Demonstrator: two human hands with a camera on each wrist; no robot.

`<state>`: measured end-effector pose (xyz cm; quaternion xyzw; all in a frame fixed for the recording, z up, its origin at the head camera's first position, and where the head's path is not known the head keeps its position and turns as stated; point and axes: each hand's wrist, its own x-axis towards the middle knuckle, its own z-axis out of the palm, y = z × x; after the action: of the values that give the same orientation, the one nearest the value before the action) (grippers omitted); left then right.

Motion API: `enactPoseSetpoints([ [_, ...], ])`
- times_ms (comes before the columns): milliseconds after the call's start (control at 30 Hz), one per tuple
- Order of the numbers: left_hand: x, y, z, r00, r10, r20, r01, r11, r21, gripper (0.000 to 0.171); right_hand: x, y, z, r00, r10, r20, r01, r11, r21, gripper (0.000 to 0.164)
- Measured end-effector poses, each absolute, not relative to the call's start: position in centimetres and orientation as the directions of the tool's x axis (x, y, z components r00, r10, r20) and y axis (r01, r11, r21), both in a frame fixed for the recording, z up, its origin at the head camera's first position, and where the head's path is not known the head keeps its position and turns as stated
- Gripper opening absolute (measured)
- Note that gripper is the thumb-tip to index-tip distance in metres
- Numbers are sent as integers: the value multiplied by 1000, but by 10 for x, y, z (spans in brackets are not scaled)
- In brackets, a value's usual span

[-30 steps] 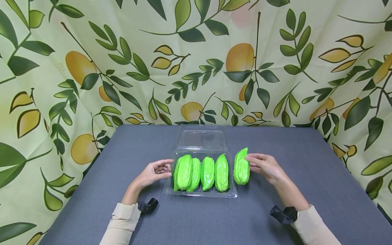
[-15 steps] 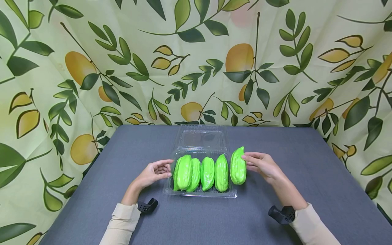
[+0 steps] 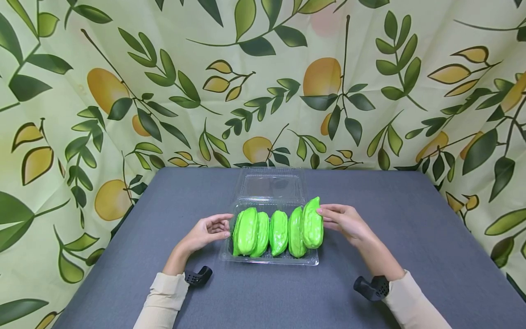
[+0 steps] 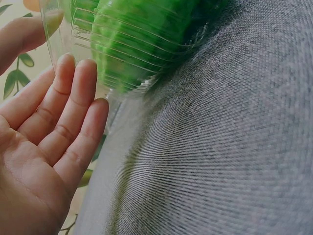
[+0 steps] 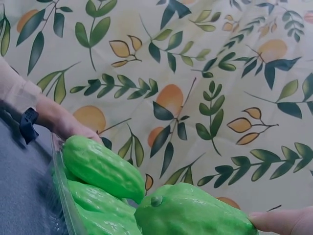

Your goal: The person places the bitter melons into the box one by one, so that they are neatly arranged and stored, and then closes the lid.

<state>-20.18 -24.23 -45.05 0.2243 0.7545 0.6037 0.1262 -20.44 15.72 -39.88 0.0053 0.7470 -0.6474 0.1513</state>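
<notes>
My right hand (image 3: 345, 223) pinches a bright green, bumpy bitter melon (image 3: 313, 224) by its upper right side. That melon is tilted and overlaps the right edge of a clear plastic clamshell box (image 3: 271, 260). Inside the box lie several more bitter melons (image 3: 278, 233), with one (image 3: 248, 231) resting on top of others at the left. My left hand (image 3: 209, 230) is at the box's left side, its fingers loosely bent. In the left wrist view, its fingertips (image 4: 85, 68) are right at the clear ribbed wall. The right wrist view shows the held melon (image 5: 190, 213) close up, beside a fingertip (image 5: 266, 221).
The box's clear lid (image 3: 271, 185) lies folded back behind it. A grey cloth-covered table (image 3: 263, 297) spreads around the box. Behind stands a curtain (image 3: 263, 91) printed with leaves and fruit. Each wrist wears a black camera mount (image 3: 371, 288).
My right hand has moved left with the bitter melon, from beside the box to over its right edge. My left hand stays where it was.
</notes>
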Motion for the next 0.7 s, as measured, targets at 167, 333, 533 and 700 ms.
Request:
enactPoseSetpoints([
  [167, -201, -243, -450, -869, 488, 77, 184, 175, 967, 58, -205, 149, -398, -954, -190, -231, 203, 159, -966, 57],
  [333, -201, -243, -451, -870, 487, 80, 188, 177, 966, 58, -206, 140, -398, -952, -206, -228, 201, 147, -969, 54],
  [533, -202, -242, -450, -871, 486, 72, 182, 183, 966, 58, -205, 131, -396, -949, -218, -229, 206, 123, -971, 53],
  [700, -202, -242, -450, -874, 481, 72, 183, 188, 965, 58, -205, 125, -394, -949, -232, -213, 193, 108, -975, 52],
])
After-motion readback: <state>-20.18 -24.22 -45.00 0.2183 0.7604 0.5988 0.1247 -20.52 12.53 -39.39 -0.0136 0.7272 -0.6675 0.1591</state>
